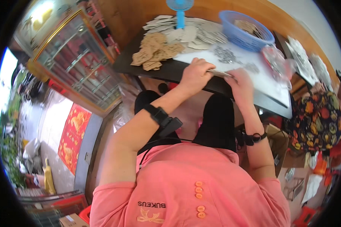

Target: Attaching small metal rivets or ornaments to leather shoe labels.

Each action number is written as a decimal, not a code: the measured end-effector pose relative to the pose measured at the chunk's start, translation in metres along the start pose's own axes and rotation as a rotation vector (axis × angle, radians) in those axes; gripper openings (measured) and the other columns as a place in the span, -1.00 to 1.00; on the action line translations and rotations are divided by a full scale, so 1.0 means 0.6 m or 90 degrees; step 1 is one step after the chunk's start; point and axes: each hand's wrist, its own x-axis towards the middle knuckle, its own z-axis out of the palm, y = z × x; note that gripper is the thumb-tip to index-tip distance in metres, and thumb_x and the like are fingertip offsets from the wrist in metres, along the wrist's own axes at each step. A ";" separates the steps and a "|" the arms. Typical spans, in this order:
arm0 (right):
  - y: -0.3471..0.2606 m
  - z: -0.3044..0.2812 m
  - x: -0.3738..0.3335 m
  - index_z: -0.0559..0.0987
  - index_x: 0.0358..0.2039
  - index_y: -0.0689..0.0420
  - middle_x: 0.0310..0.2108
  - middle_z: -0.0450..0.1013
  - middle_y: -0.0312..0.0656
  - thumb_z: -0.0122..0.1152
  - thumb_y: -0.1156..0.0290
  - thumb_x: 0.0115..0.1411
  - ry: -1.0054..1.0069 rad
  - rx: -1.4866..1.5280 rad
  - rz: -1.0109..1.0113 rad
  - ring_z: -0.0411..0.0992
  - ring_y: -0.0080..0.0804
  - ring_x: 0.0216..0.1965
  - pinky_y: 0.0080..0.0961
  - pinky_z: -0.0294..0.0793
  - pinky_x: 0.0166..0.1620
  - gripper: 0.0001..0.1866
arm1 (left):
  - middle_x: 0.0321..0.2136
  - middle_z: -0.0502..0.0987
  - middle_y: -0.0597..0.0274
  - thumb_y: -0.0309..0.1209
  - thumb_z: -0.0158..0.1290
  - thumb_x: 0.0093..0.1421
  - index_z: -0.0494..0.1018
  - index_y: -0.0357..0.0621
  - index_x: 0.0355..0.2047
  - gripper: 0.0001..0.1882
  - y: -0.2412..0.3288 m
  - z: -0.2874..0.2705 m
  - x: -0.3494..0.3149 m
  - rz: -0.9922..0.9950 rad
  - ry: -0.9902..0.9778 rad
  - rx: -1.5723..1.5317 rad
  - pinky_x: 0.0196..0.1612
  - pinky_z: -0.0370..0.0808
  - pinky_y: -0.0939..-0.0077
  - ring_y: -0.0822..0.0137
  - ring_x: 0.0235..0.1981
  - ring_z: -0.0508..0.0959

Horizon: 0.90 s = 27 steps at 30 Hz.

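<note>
Over the front edge of the table, a thin, silvery-grey flat piece (220, 73) is held between my two hands, seen nearly edge-on, so its exact kind is unclear. The fingers of my left hand (195, 77) are closed on its left end. My right hand (241, 87), somewhat blurred, grips the other end. Just beyond lies a white board (269, 85) with a heap of small silvery metal pieces (224, 55) and a smaller scatter nearer my right hand. Brown paper cards (155, 51) are piled left of the board, and grey-white cards (204, 36) spread behind it.
A small blue fan (180, 19) stands at the back among the cards. The blue basket (231, 32) at back right holds brown cards. Beside it lies a clear plastic bag (278, 64) with red on it. A glass cabinet (79, 56) stands left; a flowered cloth (316, 121) hangs right.
</note>
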 end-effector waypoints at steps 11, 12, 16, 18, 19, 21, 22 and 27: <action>0.042 -0.018 -0.004 0.59 -0.37 0.21 -0.45 0.44 -0.16 0.33 0.41 0.01 -0.044 0.237 0.222 0.42 -0.17 -0.30 -0.30 0.39 -0.24 -0.81 | -0.39 0.49 0.20 -0.53 0.07 0.12 0.56 -0.22 -0.12 -0.71 0.020 0.007 0.005 -0.122 -0.069 -0.199 -0.14 0.36 0.47 0.29 -0.27 0.42; 0.039 -0.020 -0.004 0.59 -0.37 0.21 -0.45 0.44 -0.16 0.33 0.41 0.01 -0.044 0.237 0.226 0.42 -0.17 -0.30 -0.30 0.39 -0.24 -0.81 | -0.39 0.49 0.20 -0.53 0.07 0.12 0.56 -0.22 -0.12 -0.71 0.018 0.003 0.004 -0.124 -0.072 -0.200 -0.14 0.36 0.47 0.29 -0.27 0.42; 0.026 -0.019 -0.009 0.60 -0.33 0.21 -0.46 0.43 -0.17 0.33 0.43 0.01 -0.032 0.054 0.101 0.43 -0.26 -0.38 -0.38 0.39 -0.27 -0.80 | -0.42 0.46 0.22 -0.54 0.08 0.12 0.56 -0.25 -0.14 -0.73 0.017 0.002 0.007 -0.116 -0.085 -0.157 -0.18 0.36 0.51 0.33 -0.31 0.40; 0.026 -0.016 -0.012 0.60 -0.32 0.21 -0.46 0.43 -0.18 0.33 0.43 0.01 -0.017 0.057 0.096 0.43 -0.28 -0.39 -0.41 0.39 -0.28 -0.79 | -0.42 0.46 0.24 -0.55 0.09 0.12 0.56 -0.25 -0.15 -0.74 0.017 0.003 0.005 -0.128 -0.083 -0.160 -0.20 0.36 0.52 0.36 -0.32 0.40; 0.026 -0.017 -0.012 0.61 -0.31 0.20 -0.47 0.43 -0.19 0.33 0.45 0.01 -0.007 0.136 0.123 0.43 -0.31 -0.40 -0.43 0.39 -0.29 -0.79 | -0.42 0.46 0.27 -0.56 0.11 0.11 0.56 -0.24 -0.14 -0.74 0.016 0.000 0.004 -0.131 -0.076 -0.192 -0.22 0.36 0.55 0.40 -0.34 0.40; 0.030 -0.018 -0.016 0.61 -0.30 0.20 -0.47 0.42 -0.19 0.33 0.46 0.00 0.002 0.213 0.156 0.42 -0.33 -0.41 -0.46 0.39 -0.29 -0.79 | -0.42 0.46 0.30 -0.56 0.14 0.11 0.56 -0.24 -0.14 -0.73 0.012 0.001 -0.001 -0.137 -0.072 -0.227 -0.24 0.36 0.57 0.44 -0.36 0.39; 0.035 -0.017 -0.017 0.62 -0.30 0.20 -0.48 0.42 -0.20 0.32 0.48 0.00 -0.003 0.233 0.147 0.43 -0.34 -0.41 -0.46 0.39 -0.29 -0.80 | -0.42 0.46 0.32 -0.57 0.16 0.10 0.57 -0.23 -0.14 -0.73 0.008 0.002 -0.002 -0.147 -0.069 -0.239 -0.25 0.35 0.60 0.48 -0.37 0.39; 0.031 -0.015 -0.020 0.62 -0.32 0.21 -0.48 0.42 -0.21 0.31 0.52 0.01 0.003 0.164 0.085 0.42 -0.39 -0.44 -0.48 0.40 -0.32 -0.82 | -0.41 0.46 0.37 -0.58 0.21 0.08 0.59 -0.20 -0.16 -0.73 0.021 -0.005 0.000 -0.183 -0.093 -0.236 -0.28 0.34 0.65 0.54 -0.39 0.39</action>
